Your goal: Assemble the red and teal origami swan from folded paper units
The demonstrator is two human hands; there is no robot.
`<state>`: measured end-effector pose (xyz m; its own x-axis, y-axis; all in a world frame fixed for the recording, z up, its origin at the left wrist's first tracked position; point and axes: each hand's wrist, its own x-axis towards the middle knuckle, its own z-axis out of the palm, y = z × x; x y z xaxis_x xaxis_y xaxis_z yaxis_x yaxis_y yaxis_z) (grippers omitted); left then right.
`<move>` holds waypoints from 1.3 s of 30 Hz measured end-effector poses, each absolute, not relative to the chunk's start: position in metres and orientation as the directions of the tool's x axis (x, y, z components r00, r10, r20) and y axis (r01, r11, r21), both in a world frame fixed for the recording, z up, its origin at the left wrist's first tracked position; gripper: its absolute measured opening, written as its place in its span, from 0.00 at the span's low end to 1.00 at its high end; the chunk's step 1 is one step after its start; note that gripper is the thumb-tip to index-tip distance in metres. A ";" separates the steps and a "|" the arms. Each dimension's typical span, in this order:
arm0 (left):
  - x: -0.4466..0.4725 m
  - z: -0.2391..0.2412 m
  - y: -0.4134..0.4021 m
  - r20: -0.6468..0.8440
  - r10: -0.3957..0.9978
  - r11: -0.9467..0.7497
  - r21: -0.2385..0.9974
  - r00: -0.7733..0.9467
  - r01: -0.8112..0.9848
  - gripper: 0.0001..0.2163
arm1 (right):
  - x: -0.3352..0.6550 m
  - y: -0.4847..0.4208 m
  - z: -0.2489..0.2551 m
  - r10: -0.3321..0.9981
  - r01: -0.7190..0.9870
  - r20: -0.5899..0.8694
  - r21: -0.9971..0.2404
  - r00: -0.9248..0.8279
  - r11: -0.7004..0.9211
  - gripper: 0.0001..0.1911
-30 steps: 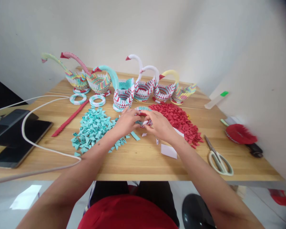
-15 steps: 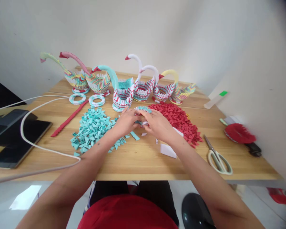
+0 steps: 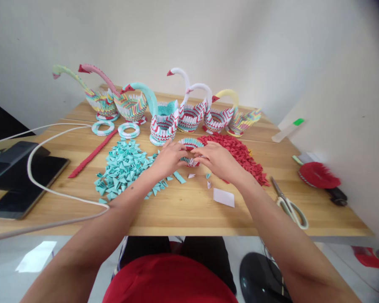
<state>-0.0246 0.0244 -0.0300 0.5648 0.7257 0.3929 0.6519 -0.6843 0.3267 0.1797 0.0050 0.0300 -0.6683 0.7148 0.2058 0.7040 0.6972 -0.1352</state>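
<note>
Left hand (image 3: 169,159) and right hand (image 3: 219,162) both pinching small paper ring (image 3: 190,147) mid-table (image 3: 183,210), between teal pieces (image 3: 123,166) and red pieces (image 3: 240,151).

Back row first: six paper swans (image 3: 189,115) standing upright in a line along the far edge of the tabletop (image 3: 183,214), necks curving high. Just in front of the left-hand pair, two paper rings (image 3: 103,127) lying flat, side by side. A long red strip (image 3: 93,154) runs slantwise below them. Far left, a dark tablet (image 3: 25,185) with a white cable (image 3: 28,167) looping over it. Near the front edge, a white card (image 3: 224,197). Off to the right, scissors (image 3: 289,204), blades shut, and beyond them a red fan-shaped piece (image 3: 318,176).
</note>
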 end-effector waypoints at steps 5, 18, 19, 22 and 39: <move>-0.022 -0.034 0.026 0.426 0.717 -0.690 0.322 0.552 0.648 0.07 | 0.174 0.003 0.034 0.706 0.703 0.187 -0.097 -0.683 0.705 0.07; -0.012 -0.028 0.026 0.383 0.703 -0.709 0.311 0.599 0.633 0.04 | 0.169 0.008 0.032 0.752 0.760 0.146 0.007 -0.643 0.649 0.08; -0.012 -0.028 0.026 0.387 0.701 -0.711 0.315 0.599 0.628 0.04 | 0.169 0.007 0.030 0.749 0.759 0.143 0.017 -0.646 0.651 0.08; -0.012 -0.031 0.027 0.399 0.698 -0.714 0.324 0.594 0.621 0.03 | 0.165 0.003 0.024 0.744 0.757 0.145 0.077 -0.652 0.649 0.08; -0.027 -0.035 0.032 0.424 0.667 -0.741 0.291 0.612 0.606 0.06 | 0.246 -0.008 0.021 0.772 0.754 0.270 -0.191 -0.576 0.629 0.09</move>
